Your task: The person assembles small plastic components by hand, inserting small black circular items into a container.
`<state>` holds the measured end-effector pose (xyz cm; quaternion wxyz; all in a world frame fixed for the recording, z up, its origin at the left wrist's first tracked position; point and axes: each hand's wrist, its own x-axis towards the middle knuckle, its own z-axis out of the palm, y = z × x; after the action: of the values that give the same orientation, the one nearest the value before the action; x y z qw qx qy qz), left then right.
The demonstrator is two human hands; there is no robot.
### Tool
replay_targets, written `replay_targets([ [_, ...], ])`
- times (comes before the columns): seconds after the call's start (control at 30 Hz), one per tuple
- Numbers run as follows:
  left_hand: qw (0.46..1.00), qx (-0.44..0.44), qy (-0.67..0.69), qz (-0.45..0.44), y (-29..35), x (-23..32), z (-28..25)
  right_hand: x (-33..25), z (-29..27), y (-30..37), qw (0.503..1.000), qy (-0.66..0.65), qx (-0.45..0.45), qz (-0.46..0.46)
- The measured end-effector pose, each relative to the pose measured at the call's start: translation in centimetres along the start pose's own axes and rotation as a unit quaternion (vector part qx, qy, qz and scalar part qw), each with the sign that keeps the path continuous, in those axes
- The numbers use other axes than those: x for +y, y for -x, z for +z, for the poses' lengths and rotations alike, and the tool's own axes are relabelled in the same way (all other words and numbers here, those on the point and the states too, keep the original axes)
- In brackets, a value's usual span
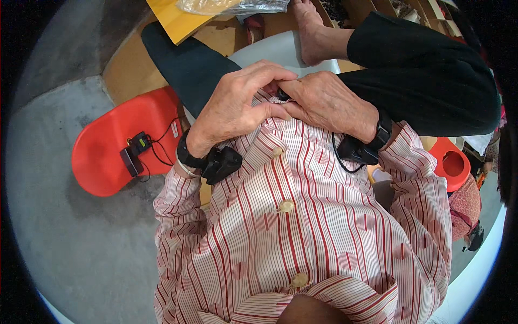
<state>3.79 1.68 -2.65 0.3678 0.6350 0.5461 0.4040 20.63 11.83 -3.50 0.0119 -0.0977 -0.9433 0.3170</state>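
Observation:
At my waist both hands come together over the lower front of a striped red-and-white shirt [286,186]. My left hand [243,100] is curled, its thumb and fingers bent toward the right hand. My right hand [332,102] is closed too, with its fingers touching the left fingertips. Between them shows part of a small dark thing [283,95], mostly covered by the fingers; its kind cannot be made out. Black devices are strapped at the left wrist [220,164] and the right wrist [359,151], and a thin black cable hangs from the right one.
On my left stands a red chair seat [105,156] bearing a small black device with cables [135,151]. Ahead is a yellow board [178,19] with clear plastic wrap [232,5] on it. My bent leg and bare foot [318,35] lie beyond the hands. A red stool [452,162] is at right.

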Motion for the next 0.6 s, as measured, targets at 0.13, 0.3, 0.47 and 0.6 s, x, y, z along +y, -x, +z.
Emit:
replay_targets([
  [0.13,1.0,0.001,-0.013,0.014,0.0,0.0,0.2,-0.1,0.1,0.2,0.999,0.005,-0.03,0.019],
  [0.3,0.998,-0.04,-0.05,0.014,0.2,-0.3,0.4,-0.3,-0.1,0.2,0.998,0.016,-0.056,0.018],
  [0.47,0.998,-0.028,-0.045,0.024,0.4,-0.5,0.9,-0.3,0.3,0.5,0.996,0.036,-0.073,0.022],
  [0.6,0.999,-0.026,-0.011,0.02,0.3,-0.7,1.2,-0.1,0.7,0.8,0.999,0.014,-0.05,0.012],
])
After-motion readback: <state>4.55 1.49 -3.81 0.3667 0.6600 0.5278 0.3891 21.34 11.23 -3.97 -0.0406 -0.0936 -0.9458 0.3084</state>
